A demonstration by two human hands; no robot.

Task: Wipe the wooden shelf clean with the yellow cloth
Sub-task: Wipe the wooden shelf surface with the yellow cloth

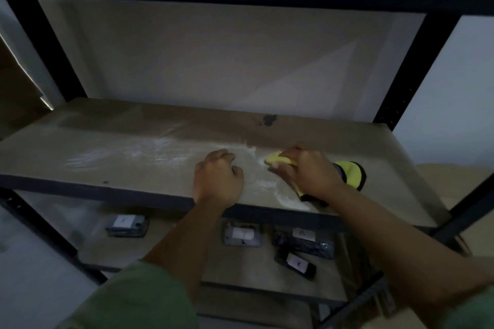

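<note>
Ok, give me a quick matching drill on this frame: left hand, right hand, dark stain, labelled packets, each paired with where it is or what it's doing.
Things:
1. left hand
2. right hand
3. dark stain
4. labelled packets

States:
A. on the lower shelf
B. grips the yellow cloth
C. near the back edge of the wooden shelf
D. curled, holds nothing, rests on the shelf

Pairs: 1-D, 2-B, 3-C, 4-A
</note>
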